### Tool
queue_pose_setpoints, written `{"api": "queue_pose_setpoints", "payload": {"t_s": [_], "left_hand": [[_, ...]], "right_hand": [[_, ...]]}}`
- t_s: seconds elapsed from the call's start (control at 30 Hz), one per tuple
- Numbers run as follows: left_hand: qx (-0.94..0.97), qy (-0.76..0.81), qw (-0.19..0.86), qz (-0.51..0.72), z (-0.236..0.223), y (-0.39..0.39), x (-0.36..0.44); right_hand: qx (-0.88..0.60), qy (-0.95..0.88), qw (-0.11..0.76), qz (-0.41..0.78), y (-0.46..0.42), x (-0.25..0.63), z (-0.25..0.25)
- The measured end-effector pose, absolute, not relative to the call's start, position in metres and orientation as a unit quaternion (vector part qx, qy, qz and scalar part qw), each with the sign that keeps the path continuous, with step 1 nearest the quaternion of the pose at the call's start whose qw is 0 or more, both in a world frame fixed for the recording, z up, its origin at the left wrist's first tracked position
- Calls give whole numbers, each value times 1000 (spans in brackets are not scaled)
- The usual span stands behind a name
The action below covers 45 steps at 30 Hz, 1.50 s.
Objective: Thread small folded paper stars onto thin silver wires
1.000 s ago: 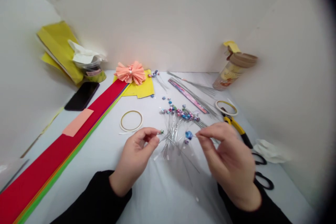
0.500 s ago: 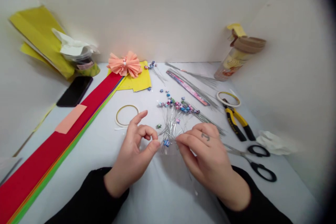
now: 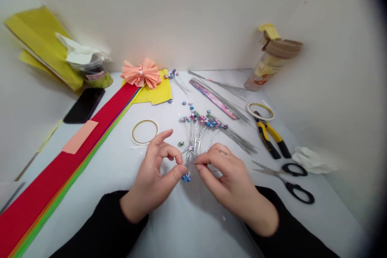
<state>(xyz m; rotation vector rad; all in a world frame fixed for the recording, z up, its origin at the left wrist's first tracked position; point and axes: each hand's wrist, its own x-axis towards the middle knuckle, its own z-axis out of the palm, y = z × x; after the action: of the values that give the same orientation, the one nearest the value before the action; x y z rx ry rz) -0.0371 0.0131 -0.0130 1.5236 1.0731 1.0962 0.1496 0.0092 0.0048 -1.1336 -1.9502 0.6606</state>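
Observation:
In the head view, my left hand [image 3: 161,171] pinches a thin wire stem between thumb and forefinger, its other fingers loosely curled. A blue paper star [image 3: 186,177] is right at the thumb tip. My right hand [image 3: 225,175] is closed in a pinch on a thin wire, close to a pale lilac star [image 3: 191,148]; the exact grip is partly hidden. Just beyond both hands lies a loose cluster of small folded stars [image 3: 201,117] on silvery wires. A green star [image 3: 180,144] rests apart, left of the cluster.
Scissors [image 3: 279,174], yellow-black pliers [image 3: 269,137] and a tape roll [image 3: 260,111] lie right. Another tape roll [image 3: 133,133] is left, near red paper strips [image 3: 45,193] and a phone [image 3: 84,105]. Bare wires [image 3: 238,139] lie behind; a cup [image 3: 269,64] stands back right.
My right hand has moved left, nearer my left hand. The lilac star has shifted left and down, and the blue star now sits lower, at my left thumb. The view has shifted slightly.

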Motion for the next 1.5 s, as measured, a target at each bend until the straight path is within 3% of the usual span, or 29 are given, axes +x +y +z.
{"api": "queue_pose_setpoints", "payload": {"t_s": [1.1, 1.5], "left_hand": [[595, 491, 488, 410, -5, 12, -33], [733, 441, 336, 395, 3, 20, -37]], "right_hand": [[-378, -808, 403, 204, 11, 148, 2], [-380, -797, 414, 222, 12, 147, 2]]}}
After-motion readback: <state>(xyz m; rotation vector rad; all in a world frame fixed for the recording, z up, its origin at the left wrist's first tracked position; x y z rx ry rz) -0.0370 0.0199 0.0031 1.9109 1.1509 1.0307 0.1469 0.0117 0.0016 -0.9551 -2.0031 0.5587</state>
